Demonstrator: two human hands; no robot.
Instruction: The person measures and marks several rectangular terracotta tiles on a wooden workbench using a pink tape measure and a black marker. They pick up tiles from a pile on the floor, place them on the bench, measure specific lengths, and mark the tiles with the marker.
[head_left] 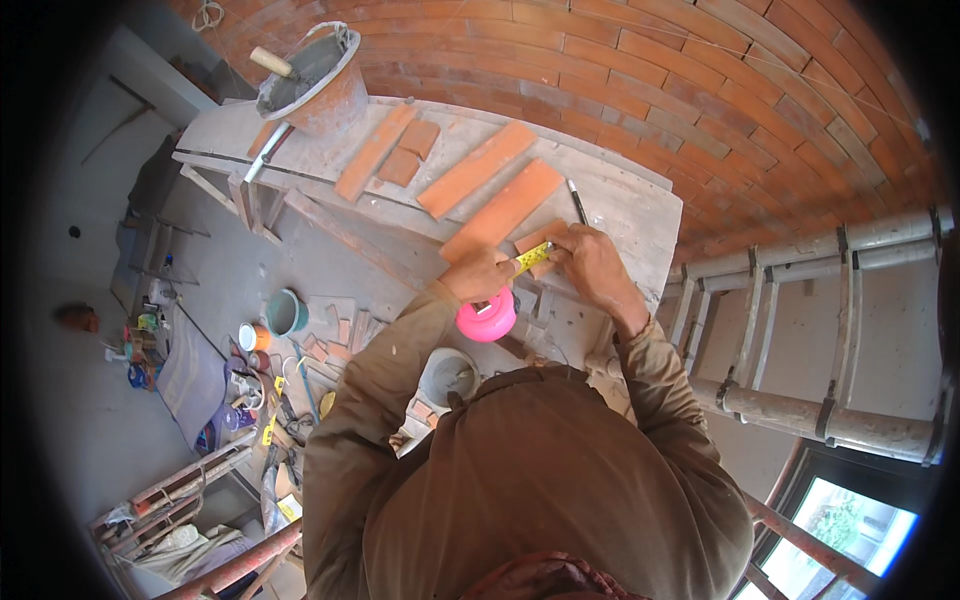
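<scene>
My left hand [475, 275] is closed around the yellow blade of a tape measure, right above its bright pink case [487, 318], at the near edge of a plank platform. The yellow blade [532, 258] runs out to my right hand [598, 265], whose fingers pinch together at its far end. Beneath the blade lies a short piece of orange brick tile [541, 237], partly hidden by my hands. Just beyond my left hand rests a long brick tile [502, 210]. A dark pen-like marker [577, 201] lies beyond my right hand.
More brick tiles [477, 168] lie on the plank platform [640, 212]. A mortar bucket [335, 95] with a wooden-handled tool stands at its far left. Behind rises a brick wall [640, 60]. A ladder-like scaffold frame [850, 330] is at right; buckets [286, 312] and tools crowd the floor below.
</scene>
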